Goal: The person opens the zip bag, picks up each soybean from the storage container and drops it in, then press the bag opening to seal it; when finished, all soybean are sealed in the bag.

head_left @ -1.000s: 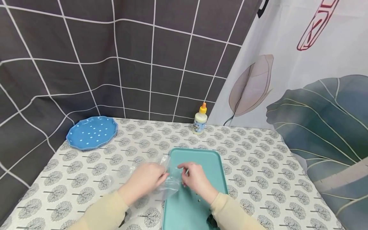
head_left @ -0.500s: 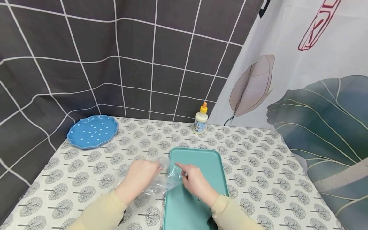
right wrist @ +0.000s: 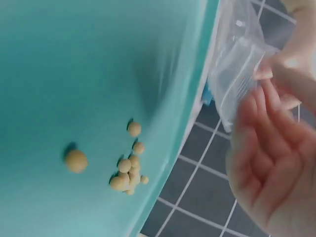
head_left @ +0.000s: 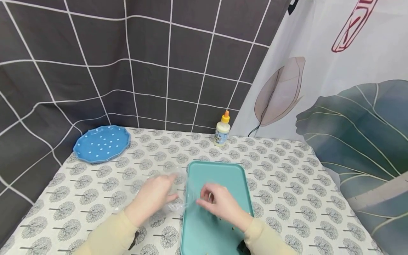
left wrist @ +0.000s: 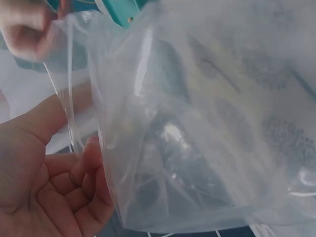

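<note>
A clear plastic bag [left wrist: 148,113] stands crumpled and spread beside and partly over the left edge of the teal tray [head_left: 213,170]. My left hand [head_left: 151,196] holds the bag at its mouth; in the left wrist view one finger lies behind the film and the others curl at its edge. My right hand [head_left: 221,205], over the tray, faces the bag's mouth with thumb and fingers apart and nothing seen between them. Blur hides whether its fingertips touch the film. Several small round tan balls [right wrist: 124,165] lie on the tray, one of them [right wrist: 76,161] apart from the cluster.
A blue plate with white dots [head_left: 102,143] lies at the back left. Behind the tray stands a small bottle with a yellow cap [head_left: 221,131]. Tree-print cloth [head_left: 287,198] covers the table, and a dark checked curtain [head_left: 146,78] hangs behind.
My right hand's index finger, stretched toward the bag half a second ago, is now drawn back and bent. My left thumb and index finger have spread apart at the bag's mouth.
</note>
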A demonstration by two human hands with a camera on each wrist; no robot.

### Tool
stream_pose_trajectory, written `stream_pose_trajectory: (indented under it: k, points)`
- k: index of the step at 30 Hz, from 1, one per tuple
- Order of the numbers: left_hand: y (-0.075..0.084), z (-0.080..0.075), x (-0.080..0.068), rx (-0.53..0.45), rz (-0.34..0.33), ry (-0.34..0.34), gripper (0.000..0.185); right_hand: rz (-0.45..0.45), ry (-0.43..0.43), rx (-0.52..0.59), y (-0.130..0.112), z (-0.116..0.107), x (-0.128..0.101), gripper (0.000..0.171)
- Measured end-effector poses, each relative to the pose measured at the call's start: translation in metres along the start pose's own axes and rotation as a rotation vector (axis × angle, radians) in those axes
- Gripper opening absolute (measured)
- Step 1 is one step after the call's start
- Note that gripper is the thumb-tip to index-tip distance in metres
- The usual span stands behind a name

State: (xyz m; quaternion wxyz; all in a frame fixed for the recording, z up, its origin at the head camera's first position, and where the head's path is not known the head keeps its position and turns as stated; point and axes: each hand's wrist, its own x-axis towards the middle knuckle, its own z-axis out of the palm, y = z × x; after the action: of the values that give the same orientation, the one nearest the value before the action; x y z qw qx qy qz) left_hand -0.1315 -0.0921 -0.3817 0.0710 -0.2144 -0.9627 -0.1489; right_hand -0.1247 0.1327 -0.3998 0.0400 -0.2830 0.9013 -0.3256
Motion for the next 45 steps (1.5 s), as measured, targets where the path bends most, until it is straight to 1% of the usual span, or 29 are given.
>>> stream_pose_trajectory:
  k: [1, 4, 6, 9, 13, 16, 22, 26, 28, 30, 32, 34, 38, 42, 45]
  points:
    - [0.0, 0.0, 0.0, -0.002, -0.006, -0.001, 0.069, -0.019, -0.063, -0.025, -0.001, -0.002, -0.005, 0.014]
    - [0.0, 0.0, 0.0, 0.004, -0.011, -0.002, 0.075, -0.121, -0.29, -0.108, -0.005, -0.004, -0.021, 0.013]
    - [0.0, -0.001, 0.0, 0.009, -0.01, 0.0, 0.077, -0.182, -0.411, -0.149, -0.006, -0.002, -0.03, 0.013]
    - [0.0, -0.001, 0.001, -0.003, -0.004, 0.004, 0.078, -0.235, -0.476, -0.189, -0.007, 0.003, -0.038, 0.013]
    - [0.001, -0.001, 0.001, -0.025, 0.008, 0.009, 0.078, -0.26, -0.507, -0.243, -0.006, 0.008, -0.041, 0.016]
    - [0.002, -0.001, 0.001, -0.03, 0.011, 0.009, 0.078, -0.285, -0.492, -0.299, -0.007, 0.01, -0.041, 0.017]
    - [0.005, 0.001, 0.001, -0.044, 0.026, 0.008, 0.078, -0.334, -0.466, -0.375, -0.008, 0.016, -0.041, 0.018]
    - [0.007, 0.004, 0.002, -0.052, 0.039, 0.014, 0.077, -0.378, -0.452, -0.398, -0.009, 0.02, -0.04, 0.019]
    - [0.008, 0.006, 0.001, -0.051, 0.047, 0.021, 0.076, -0.389, -0.432, -0.38, -0.009, 0.021, -0.04, 0.018]
    - [0.009, 0.007, 0.0, -0.052, 0.057, 0.022, 0.077, -0.363, -0.39, -0.336, -0.01, 0.019, -0.039, 0.016]
    - [0.011, 0.009, -0.001, -0.073, 0.065, 0.019, 0.077, -0.314, -0.325, -0.284, -0.011, 0.014, -0.038, 0.014]
    - [0.013, 0.011, -0.002, -0.095, 0.072, 0.008, 0.079, -0.247, -0.245, -0.216, -0.011, 0.008, -0.034, 0.011]
    - [0.018, 0.015, -0.002, -0.106, 0.095, -0.021, 0.081, -0.134, -0.121, -0.139, -0.013, -0.003, -0.023, 0.007]
    - [0.025, 0.018, -0.004, -0.113, 0.142, -0.041, 0.064, -0.05, -0.065, -0.12, -0.012, -0.006, -0.013, 0.007]
    - [0.029, 0.018, -0.005, -0.097, 0.179, -0.028, 0.049, -0.012, -0.054, -0.127, -0.011, -0.005, -0.008, 0.007]
